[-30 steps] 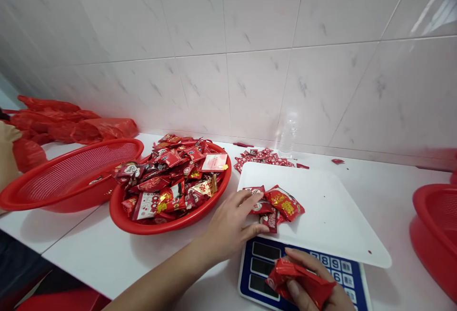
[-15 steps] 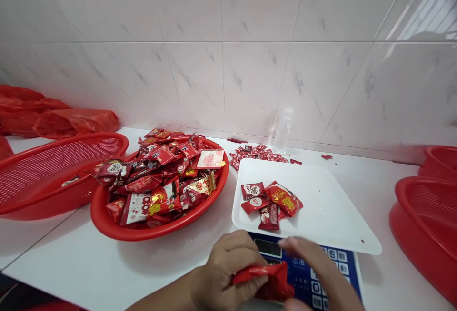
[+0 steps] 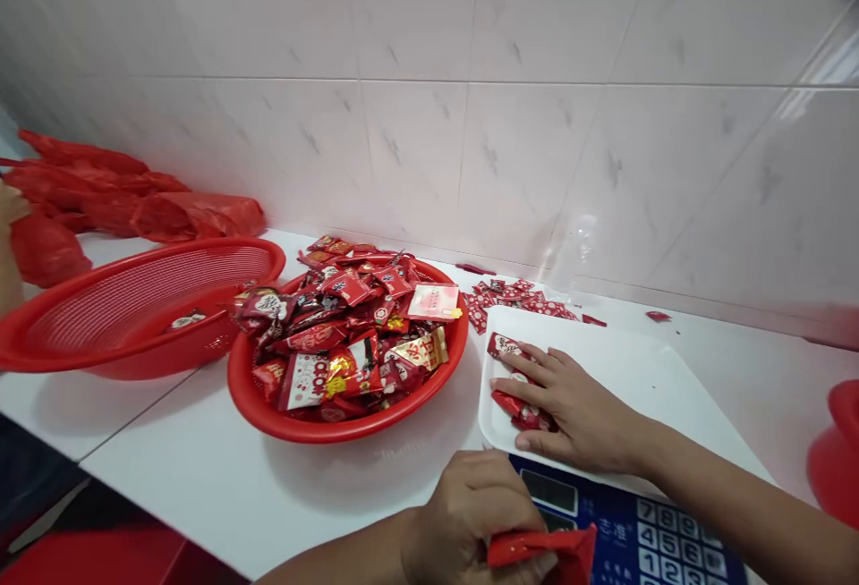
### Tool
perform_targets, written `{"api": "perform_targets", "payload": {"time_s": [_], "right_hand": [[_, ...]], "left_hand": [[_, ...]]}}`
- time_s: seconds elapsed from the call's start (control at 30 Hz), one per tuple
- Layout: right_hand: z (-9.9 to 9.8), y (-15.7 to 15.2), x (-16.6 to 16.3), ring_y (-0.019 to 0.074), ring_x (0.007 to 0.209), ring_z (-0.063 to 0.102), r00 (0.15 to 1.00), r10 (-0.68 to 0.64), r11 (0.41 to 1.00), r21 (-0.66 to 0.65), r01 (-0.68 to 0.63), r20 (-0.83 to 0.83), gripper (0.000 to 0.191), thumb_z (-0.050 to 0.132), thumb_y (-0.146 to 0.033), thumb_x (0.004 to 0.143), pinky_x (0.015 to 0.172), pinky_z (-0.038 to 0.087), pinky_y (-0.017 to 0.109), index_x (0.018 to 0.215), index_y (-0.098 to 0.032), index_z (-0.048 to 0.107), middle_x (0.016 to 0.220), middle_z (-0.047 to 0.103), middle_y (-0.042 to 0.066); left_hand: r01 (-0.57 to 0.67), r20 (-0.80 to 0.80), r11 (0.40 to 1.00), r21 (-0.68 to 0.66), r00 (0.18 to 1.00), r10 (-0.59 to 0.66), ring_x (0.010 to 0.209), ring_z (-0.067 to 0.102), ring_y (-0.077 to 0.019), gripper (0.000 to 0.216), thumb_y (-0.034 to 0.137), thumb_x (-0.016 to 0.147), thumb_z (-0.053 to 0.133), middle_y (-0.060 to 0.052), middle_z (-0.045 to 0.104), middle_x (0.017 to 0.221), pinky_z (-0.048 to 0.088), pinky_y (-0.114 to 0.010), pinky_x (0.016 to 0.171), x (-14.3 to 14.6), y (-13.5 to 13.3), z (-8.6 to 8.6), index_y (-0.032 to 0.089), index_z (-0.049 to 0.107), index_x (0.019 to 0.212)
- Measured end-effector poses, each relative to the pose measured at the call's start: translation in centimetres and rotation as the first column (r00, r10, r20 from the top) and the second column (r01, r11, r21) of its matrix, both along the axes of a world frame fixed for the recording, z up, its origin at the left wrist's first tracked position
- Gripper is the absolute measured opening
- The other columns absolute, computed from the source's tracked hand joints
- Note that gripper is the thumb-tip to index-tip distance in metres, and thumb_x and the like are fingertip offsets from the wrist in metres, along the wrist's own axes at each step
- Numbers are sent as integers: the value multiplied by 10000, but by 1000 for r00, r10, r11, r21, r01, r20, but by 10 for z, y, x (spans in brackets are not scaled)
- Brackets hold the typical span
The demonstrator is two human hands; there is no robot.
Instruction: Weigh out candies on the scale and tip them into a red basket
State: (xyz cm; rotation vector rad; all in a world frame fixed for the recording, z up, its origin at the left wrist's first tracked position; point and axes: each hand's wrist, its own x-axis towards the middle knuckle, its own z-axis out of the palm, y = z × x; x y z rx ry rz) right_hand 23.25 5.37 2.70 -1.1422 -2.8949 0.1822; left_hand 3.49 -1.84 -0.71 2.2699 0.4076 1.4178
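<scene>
Candy packets (image 3: 505, 346), a small cluster in red wrappers, lie at the near left corner of the white tray (image 3: 644, 370) that sits on top of the scale (image 3: 644, 527). In the head view the right hand (image 3: 570, 406) comes in from the lower right and lies palm-down over them, fingers spread and stretched out toward the left, pressing flat on the wrappers rather than curled round any; a few candy packets show past the fingertips.

The left hand (image 3: 470, 513) is lower in the picture, at the near edge of the bench (image 3: 201, 478), just in front of the scale's display. It is clenched on a crumpled red bag (image 3: 547, 549), whose loose end points right, toward the keypad. The cluster lies just beyond and slightly right of this hand, so the right hand is the nearer by far, already touching it.

Left of the tray stands a red basket (image 3: 349, 427) heaped with more sweets, and beyond it a second basket (image 3: 67, 357), almost bare.
</scene>
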Motion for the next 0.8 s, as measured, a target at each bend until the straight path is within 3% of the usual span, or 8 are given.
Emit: {"api": "perform_targets", "payload": {"time_s": [0.1, 0.23, 0.43, 0.67, 0.8], "right_hand": [[-1, 1, -2, 369, 1353, 336, 1000, 20, 998, 52, -19, -11, 555, 429, -651, 863, 1013, 346, 600, 1336, -363, 473, 1554, 289, 52], [-9, 3, 1, 360, 1266, 433, 999, -18, 985, 168, 26, -47, 493, 493, -538, 878, 939, 423, 538, 1302, -287, 517, 1518, 316, 155], [-24, 11, 0, 296, 977, 605, 988, -79, 932, 343, 120, -130, 397, 495, -441, 897, 795, 499, 449, 1182, -190, 612, 1165, 620, 165], [-17, 11, -2, 250, 810, 641, 980, -178, 932, 303, 197, -90, 307, 463, -401, 918, 699, 502, 377, 1082, -202, 631, 932, 667, 106], [-18, 12, 3, 243, 794, 650, 980, -181, 936, 292, 198, -85, 248, 499, -350, 899, 671, 499, 357, 1071, -228, 629, 921, 683, 79]], "left_hand": [[-10, -21, 997, 71, 1000, 12, 531, 557, -110, 336, 385, 948, 467, -27, 635, 568, 425, -232, 549, 0, 1, -4, 168, 588, 723], [-15, -77, 997, 81, 997, 21, 521, 578, -107, 346, 380, 957, 468, -17, 654, 566, 432, -246, 540, 2, 0, -14, 176, 598, 710], [8, -177, 995, 95, 984, 9, 528, 596, -113, 337, 443, 895, 557, -15, 661, 572, 453, -254, 534, 6, 1, -21, 180, 600, 689], [-11, -100, 983, 183, 994, 30, 480, 560, -105, 429, 516, 887, 530, -2, 644, 525, 425, -252, 466, 9, 2, -17, 180, 587, 626], [-34, -157, 981, 190, 986, 65, 498, 576, -102, 381, 416, 924, 517, -4, 658, 555, 437, -244, 490, 9, 1, -22, 182, 597, 635]]}}
